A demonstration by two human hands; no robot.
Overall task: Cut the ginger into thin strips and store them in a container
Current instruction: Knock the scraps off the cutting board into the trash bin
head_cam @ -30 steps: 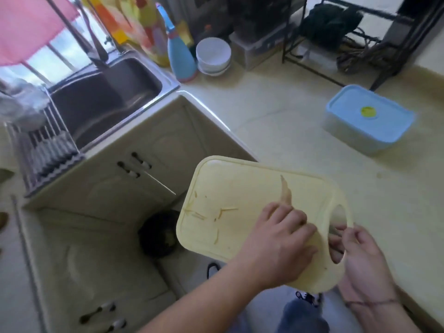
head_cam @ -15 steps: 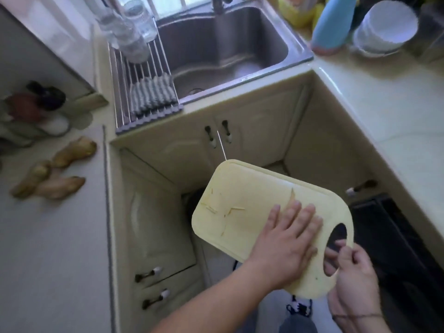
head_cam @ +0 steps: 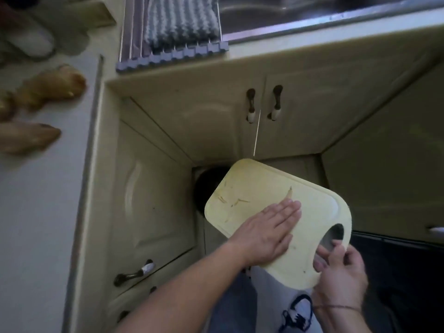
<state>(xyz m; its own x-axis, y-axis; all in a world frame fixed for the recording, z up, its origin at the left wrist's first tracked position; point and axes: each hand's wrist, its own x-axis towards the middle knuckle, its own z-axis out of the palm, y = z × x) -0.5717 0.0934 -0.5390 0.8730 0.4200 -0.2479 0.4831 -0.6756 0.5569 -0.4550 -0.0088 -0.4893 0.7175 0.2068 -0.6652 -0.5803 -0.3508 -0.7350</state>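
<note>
A pale yellow cutting board (head_cam: 264, 188) is held in the air in front of the corner cabinets, above a dark round bin (head_cam: 206, 183) on the floor. My right hand (head_cam: 338, 263) grips the board at its handle hole. My left hand (head_cam: 269, 231) lies flat on the board's surface, fingers straight. A few thin ginger scraps (head_cam: 230, 200) and one longer sliver (head_cam: 289, 192) stick to the board. Whole ginger roots (head_cam: 45, 90) lie on the counter at the left. The storage container is out of view.
A roll-up drying rack with a striped cloth (head_cam: 180, 25) lies over the sink's edge at the top. The sink (head_cam: 312, 13) is at top right. Cabinet doors with dark handles (head_cam: 263, 104) face me. My legs are below the board.
The view has swung left and down from the counter with the blue container to the cabinets and floor. My left hand has flattened and slid across the board.
</note>
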